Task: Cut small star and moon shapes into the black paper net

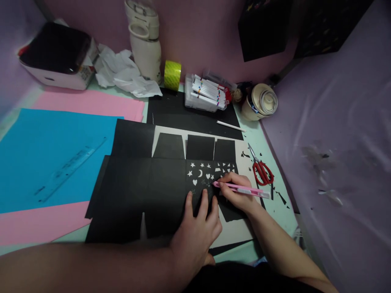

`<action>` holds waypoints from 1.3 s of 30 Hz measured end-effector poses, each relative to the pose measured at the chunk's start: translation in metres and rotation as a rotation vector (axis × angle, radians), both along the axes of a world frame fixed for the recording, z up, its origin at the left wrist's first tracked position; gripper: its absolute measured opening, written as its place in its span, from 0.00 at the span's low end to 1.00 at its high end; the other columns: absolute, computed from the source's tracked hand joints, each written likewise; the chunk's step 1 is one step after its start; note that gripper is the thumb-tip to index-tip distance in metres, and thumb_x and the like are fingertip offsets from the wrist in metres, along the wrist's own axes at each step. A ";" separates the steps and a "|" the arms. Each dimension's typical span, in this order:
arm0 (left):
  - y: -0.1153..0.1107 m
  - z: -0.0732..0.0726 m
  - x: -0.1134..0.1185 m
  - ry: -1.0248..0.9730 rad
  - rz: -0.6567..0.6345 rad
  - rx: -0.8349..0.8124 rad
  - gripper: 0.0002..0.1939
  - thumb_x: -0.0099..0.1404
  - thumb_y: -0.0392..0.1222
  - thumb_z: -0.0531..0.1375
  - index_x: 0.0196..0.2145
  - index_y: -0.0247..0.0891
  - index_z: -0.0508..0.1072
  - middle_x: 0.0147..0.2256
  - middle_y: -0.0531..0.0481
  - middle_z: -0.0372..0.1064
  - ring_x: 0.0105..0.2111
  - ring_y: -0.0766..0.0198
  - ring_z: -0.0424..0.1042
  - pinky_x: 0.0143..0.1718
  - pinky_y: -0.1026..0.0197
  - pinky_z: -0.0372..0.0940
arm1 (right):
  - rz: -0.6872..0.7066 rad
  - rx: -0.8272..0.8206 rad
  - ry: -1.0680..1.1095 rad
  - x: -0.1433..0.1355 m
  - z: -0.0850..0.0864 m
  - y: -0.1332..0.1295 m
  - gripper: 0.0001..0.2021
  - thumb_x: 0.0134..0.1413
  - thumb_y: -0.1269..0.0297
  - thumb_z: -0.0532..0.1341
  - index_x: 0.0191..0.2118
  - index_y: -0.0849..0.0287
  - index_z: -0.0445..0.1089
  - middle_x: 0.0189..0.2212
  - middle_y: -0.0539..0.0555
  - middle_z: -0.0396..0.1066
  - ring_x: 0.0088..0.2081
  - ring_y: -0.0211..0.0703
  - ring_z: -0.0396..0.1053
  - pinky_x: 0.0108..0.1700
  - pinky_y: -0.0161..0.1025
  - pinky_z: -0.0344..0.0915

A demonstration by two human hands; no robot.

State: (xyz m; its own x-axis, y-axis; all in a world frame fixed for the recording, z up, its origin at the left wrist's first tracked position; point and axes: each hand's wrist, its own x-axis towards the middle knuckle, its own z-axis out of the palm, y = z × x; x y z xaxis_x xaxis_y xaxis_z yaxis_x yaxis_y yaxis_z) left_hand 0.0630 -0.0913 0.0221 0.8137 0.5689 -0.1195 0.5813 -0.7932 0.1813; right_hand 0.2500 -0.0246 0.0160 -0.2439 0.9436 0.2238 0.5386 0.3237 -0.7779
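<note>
My right hand (236,189) grips a pink craft knife (244,189), its tip on a sheet of black card (166,183). Stars, hearts and a crescent moon are cut out of the card near the tip, with white showing through. Faint drawn outlines lie just beside the blade end. Pressed on the card left of the knife, my left hand (200,219) has its fingers spread. The card has several flaps along its far edge and rests partly on a pale board (241,150).
Red-handled scissors (262,173) and black scraps lie to the right. A clear ruler (73,169) rests on blue card (18,162) at left. Behind are a box of white markers (204,95), yellow tape (172,75), a flask (145,49) and a tin (258,101).
</note>
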 end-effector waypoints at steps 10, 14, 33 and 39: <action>0.000 -0.004 0.002 -0.015 0.012 0.033 0.43 0.54 0.73 0.58 0.59 0.43 0.68 0.65 0.37 0.53 0.63 0.28 0.46 0.55 0.21 0.48 | 0.016 -0.001 -0.046 0.000 -0.003 -0.002 0.05 0.55 0.70 0.61 0.29 0.56 0.70 0.26 0.49 0.75 0.25 0.36 0.71 0.28 0.32 0.65; -0.001 -0.004 0.002 -0.017 0.009 0.033 0.44 0.53 0.73 0.59 0.60 0.43 0.67 0.65 0.36 0.53 0.64 0.27 0.46 0.55 0.21 0.48 | 0.030 -0.011 -0.071 0.001 -0.003 -0.003 0.04 0.55 0.70 0.61 0.31 0.56 0.69 0.26 0.50 0.75 0.26 0.37 0.71 0.29 0.32 0.65; -0.001 -0.003 0.002 -0.012 0.011 0.044 0.43 0.54 0.72 0.58 0.59 0.43 0.67 0.65 0.37 0.53 0.63 0.28 0.48 0.55 0.22 0.49 | -0.032 -0.150 0.069 0.005 -0.004 -0.001 0.02 0.55 0.68 0.64 0.34 0.56 0.70 0.28 0.49 0.72 0.26 0.36 0.67 0.27 0.33 0.63; 0.000 -0.001 0.001 -0.005 0.013 0.039 0.42 0.54 0.72 0.58 0.59 0.45 0.68 0.65 0.38 0.52 0.64 0.28 0.47 0.55 0.22 0.49 | 0.145 -0.231 0.186 0.015 0.006 0.007 0.05 0.54 0.69 0.65 0.38 0.55 0.73 0.35 0.53 0.73 0.37 0.41 0.71 0.39 0.39 0.68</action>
